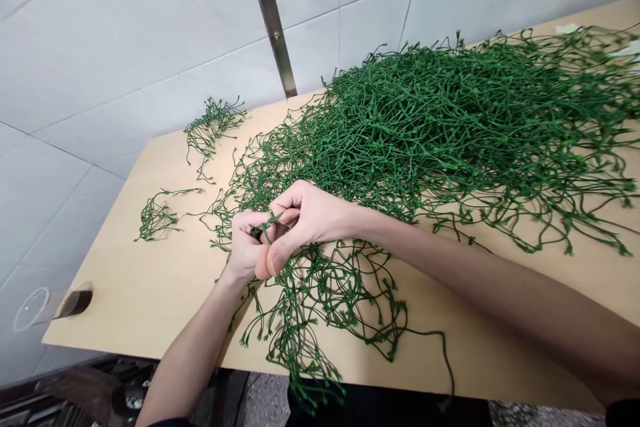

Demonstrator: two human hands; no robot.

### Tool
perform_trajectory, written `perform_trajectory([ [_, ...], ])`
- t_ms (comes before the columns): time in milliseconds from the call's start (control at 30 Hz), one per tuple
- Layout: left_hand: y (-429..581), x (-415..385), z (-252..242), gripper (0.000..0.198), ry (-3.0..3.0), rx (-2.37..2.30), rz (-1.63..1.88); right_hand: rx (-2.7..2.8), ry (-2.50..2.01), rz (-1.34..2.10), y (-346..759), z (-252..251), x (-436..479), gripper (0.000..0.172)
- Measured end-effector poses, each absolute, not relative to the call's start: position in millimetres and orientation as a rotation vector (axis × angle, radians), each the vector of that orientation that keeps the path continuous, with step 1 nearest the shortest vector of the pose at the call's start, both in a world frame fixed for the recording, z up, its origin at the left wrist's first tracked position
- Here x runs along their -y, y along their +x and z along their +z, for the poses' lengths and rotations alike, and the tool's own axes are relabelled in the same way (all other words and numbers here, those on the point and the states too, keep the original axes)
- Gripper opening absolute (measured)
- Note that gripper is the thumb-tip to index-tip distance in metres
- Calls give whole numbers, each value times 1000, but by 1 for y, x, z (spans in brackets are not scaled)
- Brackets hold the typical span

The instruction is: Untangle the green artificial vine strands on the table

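Note:
My left hand (246, 243) and my right hand (305, 220) meet over the near part of the table, both closed. Between their fingertips runs a thin green cord (270, 221), pinched by each hand. From below the hands a bunch of green cords (300, 340) with small frayed or knotted tips hangs over the table's front edge. More loose cords (350, 287) lie beside it, under my right forearm. Just beyond my hands a large heap of the same cords (425, 120) covers the table. The exact finger grip is partly hidden.
The pale wooden table (125, 280) stands against a tiled wall (200, 13) with a metal strip (273, 20). Two small cord clusters lie at left, one farther back (213, 123), one nearer (157, 217). A clear cup (55, 305) with dark liquid is at the left edge.

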State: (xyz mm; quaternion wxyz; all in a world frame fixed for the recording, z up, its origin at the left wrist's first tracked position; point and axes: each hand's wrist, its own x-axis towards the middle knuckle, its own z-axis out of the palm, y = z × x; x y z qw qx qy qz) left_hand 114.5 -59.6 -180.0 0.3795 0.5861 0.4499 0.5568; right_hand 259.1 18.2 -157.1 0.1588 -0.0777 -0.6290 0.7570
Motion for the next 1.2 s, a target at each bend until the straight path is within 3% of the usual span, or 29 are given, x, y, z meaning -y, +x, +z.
perform_trajectory([
  [133, 116, 62, -177, 77, 1502, -1157, 1466, 1784, -211, 2140, 260, -155, -17, 70],
  [300, 108, 48, -171, 78, 1296, -1282, 1831, 1546, -412, 1731, 266, -146, -29, 80],
  [400, 108, 43, -169, 69, 1234, -1226, 1798, 1725, -425, 1605, 273, -137, -36, 67],
  [500, 116, 45, -167, 57, 1149, -1152, 1682, 1993, -504, 1250, 280, -130, -40, 48],
  [700, 124, 43, -169, 29, 947, -1073, 1616, 2211, -677, 742, 288, -125, -50, 38],
  [800, 122, 39, -174, 27, 950, -1097, 1619, 2220, -605, 770, 290, -123, -49, 25],
  [933, 120, 39, -180, 33, 1015, -1133, 1630, 2356, -438, 1044, 290, -118, -41, 22],
  [1033, 120, 39, -181, 34, 1033, -1158, 1640, 2370, -422, 1067, 290, -116, -40, 12],
  [1200, 122, 40, -178, 37, 1001, -1165, 1592, 2433, -542, 921, 295, -115, -44, 17],
])
